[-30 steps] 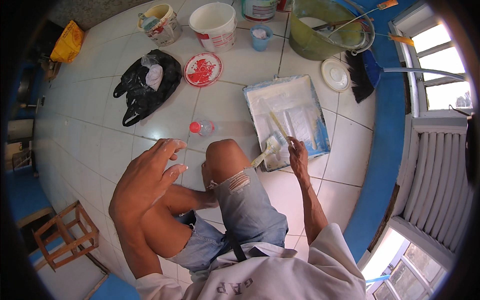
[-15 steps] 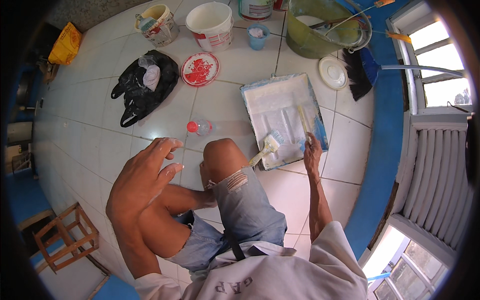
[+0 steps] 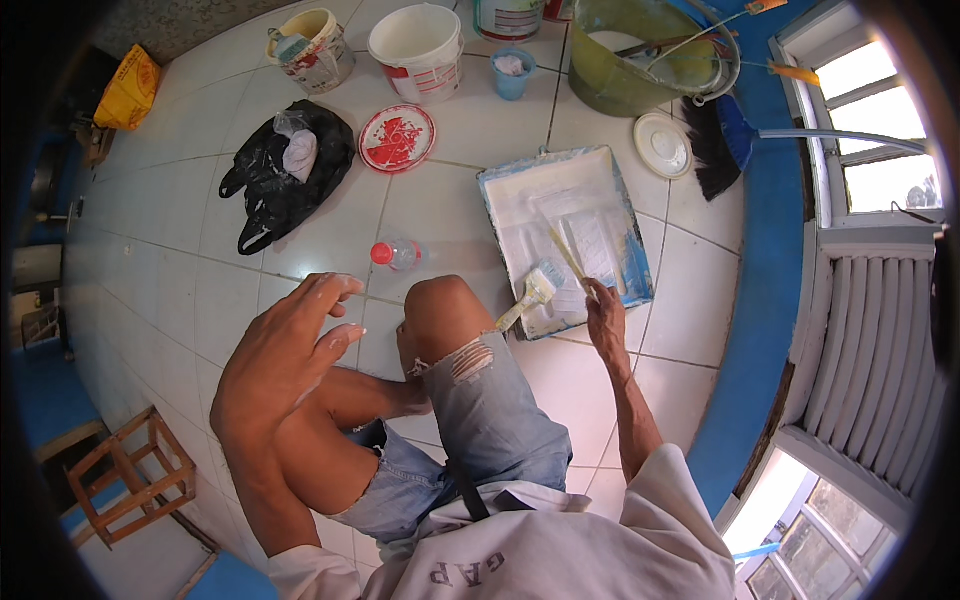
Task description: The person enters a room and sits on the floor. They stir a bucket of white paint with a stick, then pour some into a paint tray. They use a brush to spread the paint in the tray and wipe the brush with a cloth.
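My right hand (image 3: 607,318) grips a thin pale-yellow stick (image 3: 567,252), whose far end reaches over the paint tray (image 3: 572,176). The tray is smeared with white paint and has blue stains along its edges; white liquid or film lies on its ribbed bottom. A paintbrush (image 3: 536,290) with whitened bristles lies across the tray's near left corner, its handle sticking out toward my knee. Over my bent left leg my left hand (image 3: 290,335) hangs with fingers loosely bent, the thumb apart, white paint on the fingertips and nothing in it.
A clear bottle with a red cap (image 3: 397,254) lies left of the tray. Beyond are a black plastic bag (image 3: 270,195), a red-and-white lid (image 3: 398,139), a white bucket (image 3: 416,62), a blue cup (image 3: 512,80), a green tub (image 3: 620,90), a white lid (image 3: 663,146) and a broom (image 3: 735,140).
My right hand has moved slightly left and nearer, and the stick has swung with its far end toward the tray's left. My left hand and the paintbrush stay in place.
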A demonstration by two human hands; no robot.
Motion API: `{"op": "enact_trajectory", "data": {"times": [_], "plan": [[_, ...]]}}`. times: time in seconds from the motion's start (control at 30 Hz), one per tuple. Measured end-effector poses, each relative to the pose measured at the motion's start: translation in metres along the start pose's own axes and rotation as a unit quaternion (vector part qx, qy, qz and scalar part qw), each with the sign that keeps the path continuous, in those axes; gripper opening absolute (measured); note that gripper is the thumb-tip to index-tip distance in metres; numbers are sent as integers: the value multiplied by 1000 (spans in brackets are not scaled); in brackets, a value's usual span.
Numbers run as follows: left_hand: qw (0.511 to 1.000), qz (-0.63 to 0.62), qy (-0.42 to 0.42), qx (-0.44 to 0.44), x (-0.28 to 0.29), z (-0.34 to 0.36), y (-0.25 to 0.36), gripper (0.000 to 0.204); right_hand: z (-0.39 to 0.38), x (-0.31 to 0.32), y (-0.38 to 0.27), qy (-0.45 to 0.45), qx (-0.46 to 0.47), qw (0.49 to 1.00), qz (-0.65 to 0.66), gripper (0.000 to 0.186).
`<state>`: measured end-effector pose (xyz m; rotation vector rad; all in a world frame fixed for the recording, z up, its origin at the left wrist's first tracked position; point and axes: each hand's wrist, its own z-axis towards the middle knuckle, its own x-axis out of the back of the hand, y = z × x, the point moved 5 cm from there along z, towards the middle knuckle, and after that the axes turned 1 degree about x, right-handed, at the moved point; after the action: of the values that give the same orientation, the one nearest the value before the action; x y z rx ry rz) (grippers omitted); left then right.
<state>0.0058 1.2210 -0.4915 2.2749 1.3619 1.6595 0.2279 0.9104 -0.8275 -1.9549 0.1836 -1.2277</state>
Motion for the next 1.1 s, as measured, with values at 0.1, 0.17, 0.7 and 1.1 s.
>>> {"op": "enact_trajectory", "data": {"times": [0.1, 0.17, 0.7, 1.1], "plan": [[1000, -8, -3, 7, -1, 0, 0, 37, -2, -3, -17, -15, 24, 1000, 11, 36], [1000, -8, -4, 10, -2, 0, 0, 37, -2, -4, -17, -16, 39, 999, -7, 36], [1000, -5, -4, -2, -3, 0, 1, 35, -11, -8, -8, -20, 24, 999, -15, 40], [1000, -14, -3, 4, -2, -2, -1, 35, -16, 2, -2, -1, 9, 1000, -22, 35]]}}
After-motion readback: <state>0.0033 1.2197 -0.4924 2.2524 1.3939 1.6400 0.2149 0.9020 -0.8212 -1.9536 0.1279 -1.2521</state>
